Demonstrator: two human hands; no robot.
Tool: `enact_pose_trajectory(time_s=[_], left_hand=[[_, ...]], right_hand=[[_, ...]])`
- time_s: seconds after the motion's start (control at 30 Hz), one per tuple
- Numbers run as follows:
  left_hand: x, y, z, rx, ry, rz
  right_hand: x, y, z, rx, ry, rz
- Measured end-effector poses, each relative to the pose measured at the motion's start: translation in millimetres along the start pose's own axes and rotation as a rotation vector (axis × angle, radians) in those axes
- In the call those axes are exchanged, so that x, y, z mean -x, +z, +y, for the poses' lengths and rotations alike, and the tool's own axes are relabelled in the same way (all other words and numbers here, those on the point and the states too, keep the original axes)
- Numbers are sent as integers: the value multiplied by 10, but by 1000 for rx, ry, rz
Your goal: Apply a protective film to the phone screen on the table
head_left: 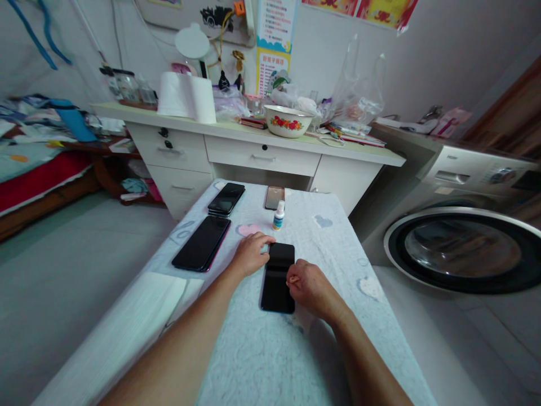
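A black smartphone [279,279] lies face up on the cloth-covered table, its dark screen reflecting a light band. My left hand [251,254] holds it at the upper left corner, fingertips on the edge. Over its right edge, my right hand [308,285] is closed with the fingers curled in; whatever they may hold is hidden. Beyond the phone stands a small white spray bottle [278,216] with a blue label. To the left lie a larger black phone [202,243] with a pinkish edge and a stack of phones [227,198]. Behind the bottle is a brownish phone or case [275,197].
White folded sheets [139,316] lie along the table's left side. A white desk [262,155] carries a flowered bowl [289,121], a paper roll [186,96] and plastic bags. At right, a washing machine's round door [462,248] stands near the table.
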State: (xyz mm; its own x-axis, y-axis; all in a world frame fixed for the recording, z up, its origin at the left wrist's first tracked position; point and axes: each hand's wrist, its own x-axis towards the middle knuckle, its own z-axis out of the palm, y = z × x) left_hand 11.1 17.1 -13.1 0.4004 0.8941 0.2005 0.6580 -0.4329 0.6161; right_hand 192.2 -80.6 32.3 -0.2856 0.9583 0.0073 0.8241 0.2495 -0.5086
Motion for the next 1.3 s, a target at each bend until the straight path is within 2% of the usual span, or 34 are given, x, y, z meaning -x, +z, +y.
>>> enact_pose_trajectory(time_s=[0.67, 0.97, 1.3], left_hand=[[1, 24, -35, 2, 10, 5], [6, 14, -39, 4, 8, -6], [4, -21, -1, -9, 1, -12]], right_hand=[[30, 146, -115, 0, -132, -16], [-16, 184, -14, 12, -61, 53], [-59, 82, -1, 36, 75, 91]])
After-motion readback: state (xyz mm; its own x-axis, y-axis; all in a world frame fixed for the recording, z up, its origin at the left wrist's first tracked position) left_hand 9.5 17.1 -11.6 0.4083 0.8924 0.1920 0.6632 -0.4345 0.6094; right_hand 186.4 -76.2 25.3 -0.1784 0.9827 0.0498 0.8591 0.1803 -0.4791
